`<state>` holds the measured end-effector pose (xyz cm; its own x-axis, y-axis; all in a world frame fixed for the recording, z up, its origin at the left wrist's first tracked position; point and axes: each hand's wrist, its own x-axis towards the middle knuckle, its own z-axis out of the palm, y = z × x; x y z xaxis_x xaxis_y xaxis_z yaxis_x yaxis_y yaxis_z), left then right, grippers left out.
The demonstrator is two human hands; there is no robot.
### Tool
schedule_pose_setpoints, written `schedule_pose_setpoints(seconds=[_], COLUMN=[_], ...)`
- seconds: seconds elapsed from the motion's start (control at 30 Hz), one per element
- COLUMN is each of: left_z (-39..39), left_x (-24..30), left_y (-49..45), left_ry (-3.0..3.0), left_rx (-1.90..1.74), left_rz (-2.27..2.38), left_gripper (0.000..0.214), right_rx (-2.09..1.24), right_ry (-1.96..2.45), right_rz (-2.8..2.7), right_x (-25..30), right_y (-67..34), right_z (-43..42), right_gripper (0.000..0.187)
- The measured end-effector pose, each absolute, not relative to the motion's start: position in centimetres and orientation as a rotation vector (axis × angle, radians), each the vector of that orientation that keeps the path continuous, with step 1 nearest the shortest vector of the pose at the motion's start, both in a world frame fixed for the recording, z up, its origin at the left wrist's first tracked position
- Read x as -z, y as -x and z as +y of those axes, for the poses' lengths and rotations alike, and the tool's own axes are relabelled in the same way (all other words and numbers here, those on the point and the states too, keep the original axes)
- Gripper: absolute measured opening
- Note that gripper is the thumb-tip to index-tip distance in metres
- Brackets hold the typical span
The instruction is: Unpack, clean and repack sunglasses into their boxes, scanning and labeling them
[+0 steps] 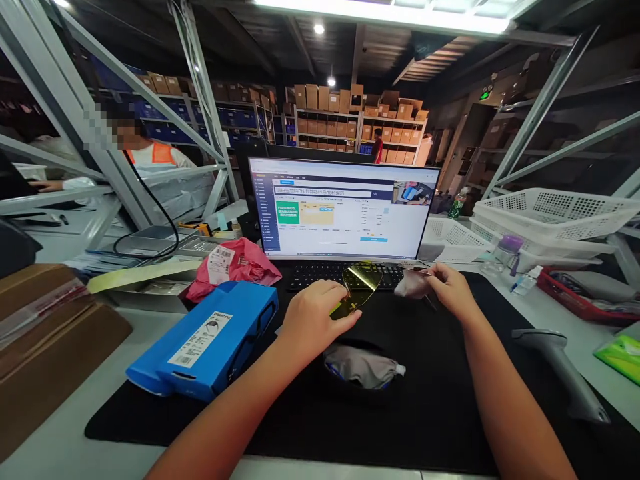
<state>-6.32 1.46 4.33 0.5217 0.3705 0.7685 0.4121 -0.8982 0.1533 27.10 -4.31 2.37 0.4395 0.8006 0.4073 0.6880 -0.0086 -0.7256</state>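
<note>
A yellow tinted lens (364, 283) with a shiny surface is held by its edge between the thumb and fingers of my left hand (317, 310). My right hand (450, 288) pinches a small greyish pouch or wrapper (413, 285); its exact kind is unclear. On the black desk mat (425, 413), below my hands, lies a dark open case whose rim is hard to make out. A grey cloth pouch (363, 365) with a white end sits in it. The blue box (220, 333), with a white label showing eyewear, is left of my left hand.
Behind my hands stand a keyboard (320, 275) and a lit monitor (345, 213). A barcode scanner (563, 367) lies at the right. A pink bag (237, 267) and brown carton (50, 333) are left; white baskets (555, 217) are right. Another person (155, 157) is far left.
</note>
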Motion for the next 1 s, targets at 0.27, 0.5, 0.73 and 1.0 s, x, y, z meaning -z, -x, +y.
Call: schedule_pose_setpoints(seconds=[0.27,0.5,0.73,1.0], left_z=[0.9,0.2,-1.3,-2.1], left_x=[-4.1,-3.4,-3.4,-3.5], left_y=[6.2,5.4,5.4,5.7], left_ry=[2.657,2.528,2.333,2.284], left_rx=[1.378,1.432,1.372,1.353], left_rz=[-0.667,-0.689,-0.734,-0.643], left_gripper=[0.019,0.014,0.021,0.024], right_rx=[-0.435,-0.634,-1.160,-0.949], right_ry=[1.531,1.060,0.578,0.869], right_rz=[-0.936,-0.779,-0.848,-1.176], right_x=[-2.8,-4.2,-3.8,-3.4], right_y=[-24.5,-16.6,-8.8,-10.6], right_z=[-4.5,-6.0,-9.7,-8.7], right_gripper=[0.014,0.024,0.012,0.026])
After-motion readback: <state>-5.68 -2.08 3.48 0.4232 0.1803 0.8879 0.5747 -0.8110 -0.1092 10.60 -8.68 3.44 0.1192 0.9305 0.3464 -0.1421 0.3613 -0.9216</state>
